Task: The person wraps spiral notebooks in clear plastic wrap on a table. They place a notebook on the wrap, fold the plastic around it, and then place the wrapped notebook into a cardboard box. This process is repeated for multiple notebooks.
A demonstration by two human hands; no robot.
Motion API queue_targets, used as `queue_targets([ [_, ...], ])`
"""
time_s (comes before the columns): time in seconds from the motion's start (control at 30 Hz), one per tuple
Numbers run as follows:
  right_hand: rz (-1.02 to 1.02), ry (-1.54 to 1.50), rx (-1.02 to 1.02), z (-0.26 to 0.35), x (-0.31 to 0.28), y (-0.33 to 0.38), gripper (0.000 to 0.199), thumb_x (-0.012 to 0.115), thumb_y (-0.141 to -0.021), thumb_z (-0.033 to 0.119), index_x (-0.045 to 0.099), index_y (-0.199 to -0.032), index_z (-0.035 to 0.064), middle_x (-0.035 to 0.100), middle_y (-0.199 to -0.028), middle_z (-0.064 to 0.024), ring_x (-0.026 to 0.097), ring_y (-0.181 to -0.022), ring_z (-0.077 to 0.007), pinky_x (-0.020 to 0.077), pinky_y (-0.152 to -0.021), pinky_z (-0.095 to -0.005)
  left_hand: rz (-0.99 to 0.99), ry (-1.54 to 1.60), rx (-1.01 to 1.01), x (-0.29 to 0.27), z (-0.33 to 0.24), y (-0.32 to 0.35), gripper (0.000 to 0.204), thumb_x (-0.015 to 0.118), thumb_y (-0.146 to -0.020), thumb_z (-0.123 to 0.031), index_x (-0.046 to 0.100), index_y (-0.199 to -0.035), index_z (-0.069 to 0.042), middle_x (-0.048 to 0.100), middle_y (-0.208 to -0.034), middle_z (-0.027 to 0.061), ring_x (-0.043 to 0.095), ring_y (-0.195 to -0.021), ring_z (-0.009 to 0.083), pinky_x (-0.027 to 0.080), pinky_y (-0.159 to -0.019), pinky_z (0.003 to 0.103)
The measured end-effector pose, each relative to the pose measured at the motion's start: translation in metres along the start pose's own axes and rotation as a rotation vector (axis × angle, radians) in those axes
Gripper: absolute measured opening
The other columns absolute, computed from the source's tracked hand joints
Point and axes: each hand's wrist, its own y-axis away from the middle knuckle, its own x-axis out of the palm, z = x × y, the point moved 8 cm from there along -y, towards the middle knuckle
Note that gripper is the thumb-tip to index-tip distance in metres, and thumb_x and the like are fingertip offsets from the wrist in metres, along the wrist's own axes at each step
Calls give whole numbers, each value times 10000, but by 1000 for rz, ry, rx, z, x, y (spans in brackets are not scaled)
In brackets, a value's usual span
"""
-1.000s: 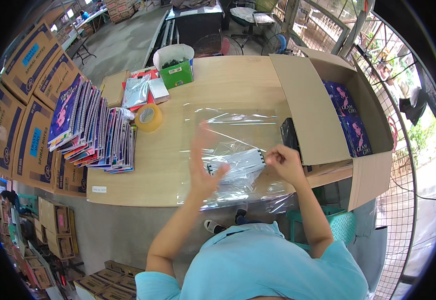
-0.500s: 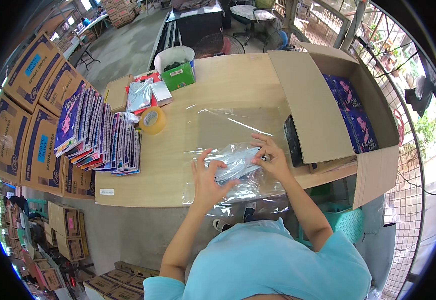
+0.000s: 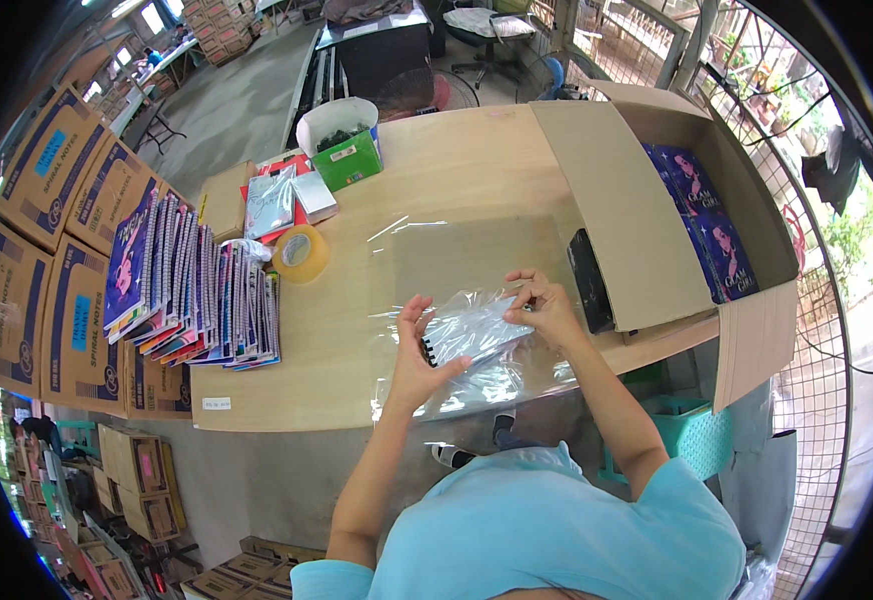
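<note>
A small spiral notebook (image 3: 479, 325) in clear, wrinkled plastic lies tilted between my hands near the table's front edge. Its black coil shows at the left end, beside my left hand (image 3: 422, 358). That hand grips the coil end, thumb across the top and fingers round the far side. At the opposite end, my right hand (image 3: 542, 310) pinches the wrapped notebook's upper right corner between thumb and fingers. Beneath it, larger clear plastic sheets (image 3: 462, 395) spread over the wooden table (image 3: 347, 300) and catch the light.
An open carton (image 3: 622, 210) of purple notebooks stands at right, with a black object (image 3: 589, 280) against it. Left are stacked spiral notebooks (image 3: 192, 290) and cartons (image 3: 42, 290). A tape roll (image 3: 302, 253) and a green box (image 3: 352, 160) sit farther back.
My left hand has closed in on the notebook's left end, and the black coil now shows there. My right hand keeps its pinch, slightly shifted. The view has tilted a little.
</note>
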Motion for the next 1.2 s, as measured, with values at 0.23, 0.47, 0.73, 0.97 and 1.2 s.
queue_targets([
  [0.23,20,359,-236,50,7,24,329,853,-638,95,689,-923,104,493,-1239,-96,411,-1245,-264,347,-1024,-393,-197,-907,372,19,-76,29,437,868,-617,-318,631,-951,-163,475,-1073,79,464,-1025,272,351,-888,411],
  [0.47,131,734,-407,68,22,40,504,805,-598,41,678,-1079,125,556,-1066,-55,463,-1026,-247,389,-927,-366,-196,-824,492,44,-95,26,215,773,-738,-188,662,-912,-131,600,-874,-12,572,-788,178,368,-815,372],
  [0.73,75,454,-208,66,11,30,195,773,-613,-23,703,-780,52,631,-811,-40,556,-863,-206,438,-801,-324,-138,-694,364,33,-58,31,123,729,-814,-154,663,-907,-111,664,-774,6,639,-745,189,388,-932,390],
  [0.97,36,401,-68,47,2,26,164,782,-637,-33,695,-756,37,672,-835,-58,597,-855,-184,454,-785,-320,-379,-949,406,33,-84,41,150,794,-743,-134,663,-784,-72,467,-1316,160,596,-1019,285,429,-909,437],
  [1.2,-8,280,-76,15,-3,4,180,832,-652,52,707,-780,75,538,-1254,-104,615,-997,-224,473,-875,-341,-233,-550,92,11,-27,13,221,829,-661,-68,643,-779,-50,433,-1327,214,535,-1078,301,504,-866,383],
])
